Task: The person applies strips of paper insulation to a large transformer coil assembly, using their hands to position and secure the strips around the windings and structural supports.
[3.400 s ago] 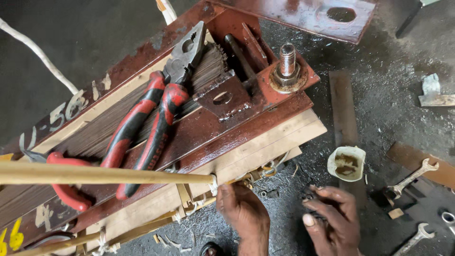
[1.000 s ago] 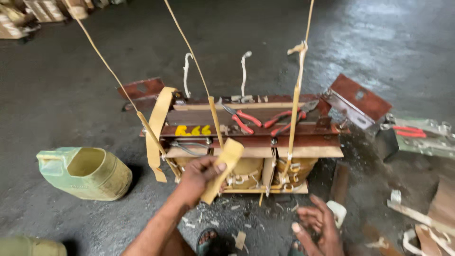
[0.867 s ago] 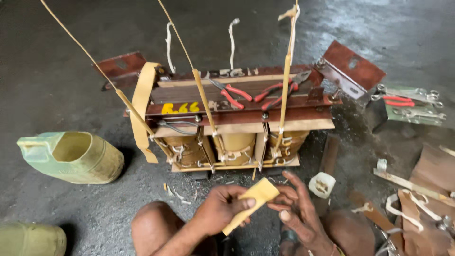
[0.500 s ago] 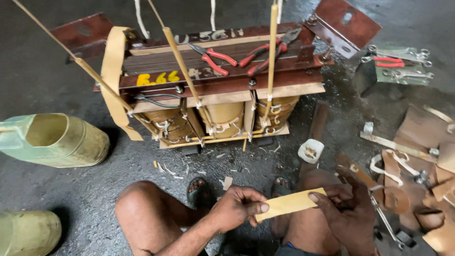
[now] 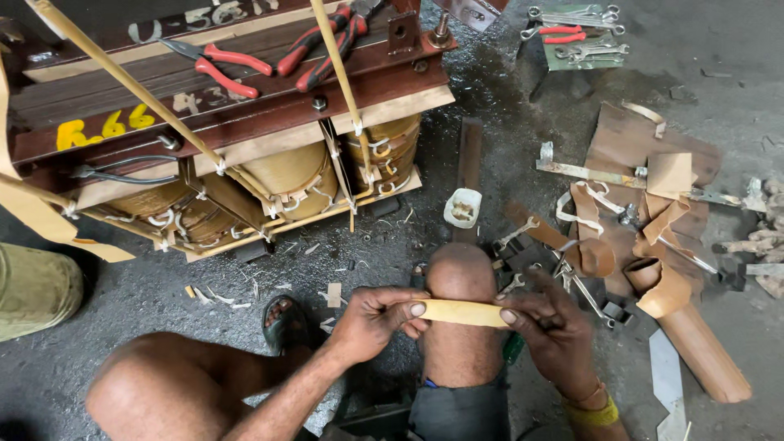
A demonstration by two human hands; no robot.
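Basically, head view: tan paper strip lies horizontal across the knee, long axis running L-R between both hands. Left hand pinches its left end, right hand pinches the right end; both equally near, 2 grips closed on it.

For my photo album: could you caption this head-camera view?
Both hands, left hand and right hand, hold a tan strip flat across a bent knee, before a transformer core.

Transformer core, red-handled pliers, small white cup, scattered wrenches, brown paper scraps
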